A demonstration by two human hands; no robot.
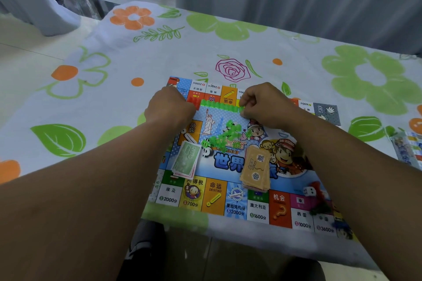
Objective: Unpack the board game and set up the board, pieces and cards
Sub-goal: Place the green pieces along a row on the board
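Two ends of a green strip of houses (220, 106) are gripped just above frame centre, by the curled left hand (170, 107) and the pinching right hand (262, 107). The strip sits over the upper part of the game board (214, 198), with green banknotes (186, 158) and tan cards (255, 167) lower down.

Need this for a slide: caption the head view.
Left hand and right hand grip a green plastic strip over a game board holding banknotes, cards, die.

One board (214, 198), one green strip (220, 106), one note stack (185, 158), one card stack (255, 166), one die (309, 190)
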